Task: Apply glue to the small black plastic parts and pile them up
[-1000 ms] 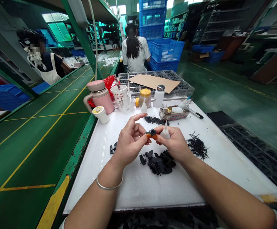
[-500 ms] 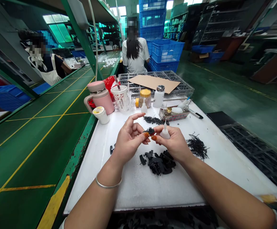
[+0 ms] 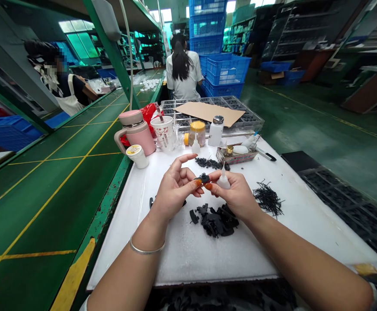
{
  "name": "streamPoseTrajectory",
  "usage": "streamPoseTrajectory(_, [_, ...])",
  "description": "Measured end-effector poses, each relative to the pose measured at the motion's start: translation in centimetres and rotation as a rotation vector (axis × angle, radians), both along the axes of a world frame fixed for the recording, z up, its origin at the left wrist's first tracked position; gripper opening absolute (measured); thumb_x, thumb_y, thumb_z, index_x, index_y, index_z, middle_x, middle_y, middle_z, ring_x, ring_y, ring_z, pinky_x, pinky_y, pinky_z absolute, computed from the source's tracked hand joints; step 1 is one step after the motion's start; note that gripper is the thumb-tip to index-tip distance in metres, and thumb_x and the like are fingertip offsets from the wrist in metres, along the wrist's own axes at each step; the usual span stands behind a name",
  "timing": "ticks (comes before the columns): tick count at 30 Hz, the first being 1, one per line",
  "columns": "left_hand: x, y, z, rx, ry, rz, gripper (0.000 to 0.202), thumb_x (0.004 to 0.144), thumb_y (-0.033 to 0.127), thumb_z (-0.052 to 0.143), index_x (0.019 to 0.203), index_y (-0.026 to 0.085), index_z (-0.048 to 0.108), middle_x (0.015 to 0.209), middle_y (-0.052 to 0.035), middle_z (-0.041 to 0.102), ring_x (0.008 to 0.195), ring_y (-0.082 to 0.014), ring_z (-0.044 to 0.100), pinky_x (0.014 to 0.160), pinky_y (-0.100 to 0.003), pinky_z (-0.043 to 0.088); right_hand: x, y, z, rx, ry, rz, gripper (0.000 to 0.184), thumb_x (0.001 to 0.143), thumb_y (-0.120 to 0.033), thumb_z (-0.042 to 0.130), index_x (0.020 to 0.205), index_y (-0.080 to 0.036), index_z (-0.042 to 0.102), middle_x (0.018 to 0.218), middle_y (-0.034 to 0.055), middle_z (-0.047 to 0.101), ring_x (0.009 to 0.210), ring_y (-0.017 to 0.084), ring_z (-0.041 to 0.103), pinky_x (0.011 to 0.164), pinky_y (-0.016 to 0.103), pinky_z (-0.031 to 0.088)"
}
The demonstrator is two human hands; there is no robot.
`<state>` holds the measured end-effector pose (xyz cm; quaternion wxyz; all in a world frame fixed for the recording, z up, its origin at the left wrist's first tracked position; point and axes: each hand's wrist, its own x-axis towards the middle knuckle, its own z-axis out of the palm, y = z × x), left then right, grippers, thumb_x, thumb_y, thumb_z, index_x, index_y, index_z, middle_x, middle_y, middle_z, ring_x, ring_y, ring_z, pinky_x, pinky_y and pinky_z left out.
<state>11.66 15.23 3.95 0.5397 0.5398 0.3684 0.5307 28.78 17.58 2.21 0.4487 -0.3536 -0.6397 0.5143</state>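
Now left hand (image 3: 175,190) pinching black part (image 3: 202,178), right hand (image 3: 234,194) gripping dropper bottle (image 3: 223,181); white bench (image 3: 182,263), blue crates (image 3: 227,69).

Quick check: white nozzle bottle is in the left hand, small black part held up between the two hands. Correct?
No: the white nozzle bottle is in the right hand, not the left hand, as the head view shows. The small black part is held up between the two hands, as you said.

A glossy green floor (image 3: 305,138) marked with yellow lines (image 3: 337,117) runs past stacks of blue plastic crates (image 3: 207,30) toward dark metal shelving (image 3: 292,32). A long green counter (image 3: 62,194) stretches along the left under green shelf frames (image 3: 109,43), with bright windows (image 3: 77,26) beyond.
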Motion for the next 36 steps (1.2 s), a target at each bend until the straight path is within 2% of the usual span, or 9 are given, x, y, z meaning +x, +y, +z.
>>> streamPoseTrajectory(21, [-0.01, -0.15, -0.04, 0.068, 0.052, -0.010, 0.057, 0.080, 0.014, 0.062, 0.131, 0.022, 0.040, 0.069, 0.0036, 0.056, 0.062, -0.0141, 0.063, 0.058, -0.026, 0.055, 0.06, -0.18, -0.28, 0.002, -0.001, 0.034, 0.018, 0.079, -0.033, 0.069, 0.079, -0.015, 0.069, 0.064, -0.0008, 0.056, 0.058, 0.010, 0.046, 0.054, 0.023, 0.037])
streamPoseTrajectory(26, [-0.05, -0.33, -0.10, 0.150, 0.215, 0.046, 0.058, 0.081, 0.014, 0.060, 0.134, 0.025, 0.038, 0.072, 0.0035, 0.055, 0.063, -0.0135, 0.063, 0.058, -0.026, 0.054, 0.30, 0.12, -0.17, -0.018, 0.020, 0.059, 0.022, 0.076, -0.030, 0.072, 0.092, -0.015, 0.070, 0.068, -0.0010, 0.061, 0.057, 0.009, 0.050, 0.054, 0.022, 0.040])
streamPoseTrajectory(29, [-0.05, -0.59, -0.09, 0.245, 0.380, 0.088, 0.061, 0.081, 0.012, 0.058, 0.136, 0.024, 0.036, 0.072, 0.0032, 0.054, 0.063, -0.0124, 0.062, 0.057, -0.022, 0.052, 0.64, 0.34, 0.02, -0.002, 0.032, 0.037, 0.027, 0.076, -0.029, 0.073, 0.100, -0.017, 0.070, 0.083, 0.0019, 0.067, 0.060, 0.009, 0.054, 0.055, 0.022, 0.044])
streamPoseTrajectory(32, [-0.02, -0.81, -0.12, 0.334, 0.485, 0.105, 0.063, 0.080, 0.009, 0.056, 0.138, 0.024, 0.035, 0.072, 0.0036, 0.054, 0.064, -0.0108, 0.059, 0.060, -0.021, 0.052, 0.92, 0.42, 0.22, 0.067, 0.035, -0.009, 0.024, 0.077, -0.028, 0.072, 0.099, -0.019, 0.071, 0.092, 0.0027, 0.069, 0.062, 0.009, 0.055, 0.056, 0.023, 0.045])
streamPoseTrajectory(36, [0.02, -0.91, -0.20, 0.389, 0.540, 0.117, 0.065, 0.080, 0.007, 0.055, 0.139, 0.025, 0.033, 0.072, 0.0037, 0.051, 0.064, -0.0104, 0.056, 0.063, -0.022, 0.053, 0.89, 0.32, 0.24, 0.153, 0.018, -0.029, 0.014, 0.078, -0.026, 0.071, 0.091, -0.020, 0.072, 0.088, 0.0016, 0.068, 0.064, 0.009, 0.055, 0.059, 0.023, 0.045])
